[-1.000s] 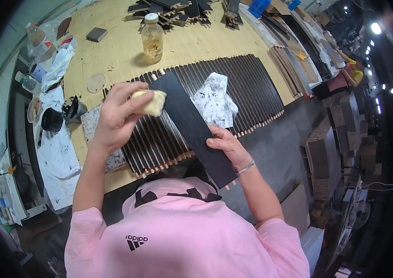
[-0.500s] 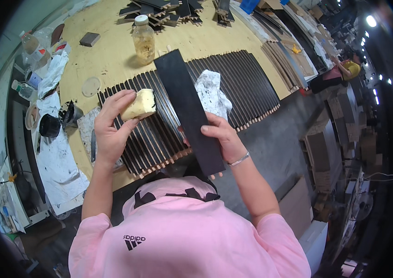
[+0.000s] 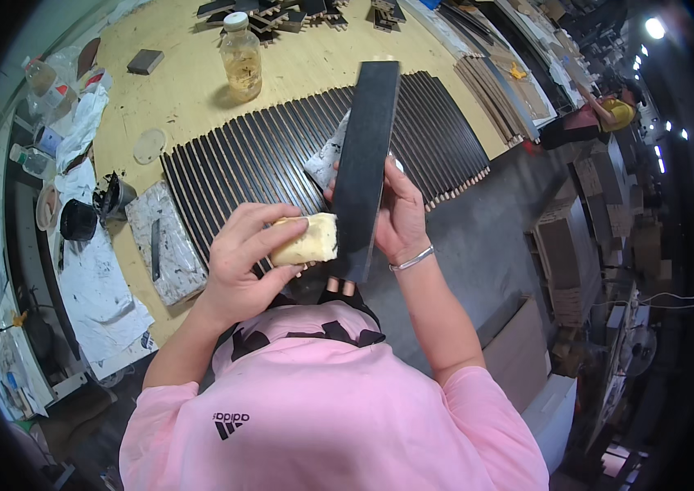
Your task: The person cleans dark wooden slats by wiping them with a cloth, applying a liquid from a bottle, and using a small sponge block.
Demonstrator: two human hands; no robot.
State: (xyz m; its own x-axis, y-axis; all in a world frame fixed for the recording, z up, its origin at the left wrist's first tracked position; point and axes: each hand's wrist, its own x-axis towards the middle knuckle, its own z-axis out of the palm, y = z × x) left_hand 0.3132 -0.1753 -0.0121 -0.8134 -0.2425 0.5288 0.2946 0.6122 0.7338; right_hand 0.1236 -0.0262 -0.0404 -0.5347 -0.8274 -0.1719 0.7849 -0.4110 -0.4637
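Table, by position

Left hand (image 3: 240,258): sponge (image 3: 314,238), just left of the board's near end. Right hand (image 3: 402,213): board (image 3: 367,147), above the row. On table (image 3: 191,106): row of slats (image 3: 240,155), rag (image 3: 326,157) atop, partly behind board. Left of row: slab (image 3: 181,250), strip (image 3: 155,250) on it; disc (image 3: 150,146); cup (image 3: 120,196). Behind row: bottle (image 3: 242,72); left of that, block (image 3: 145,61).

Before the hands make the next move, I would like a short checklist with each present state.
1. Pale yellow sponge block gripped in the left hand: ok.
2. Long flat black board supported by the right hand: ok.
3. Sponge touching the board's edge: cannot tell.
4. Crumpled white, black-stained cloth fully in view: not ok, the board partly hides it.
5. Clear bottle with white cap upright and capped: ok.
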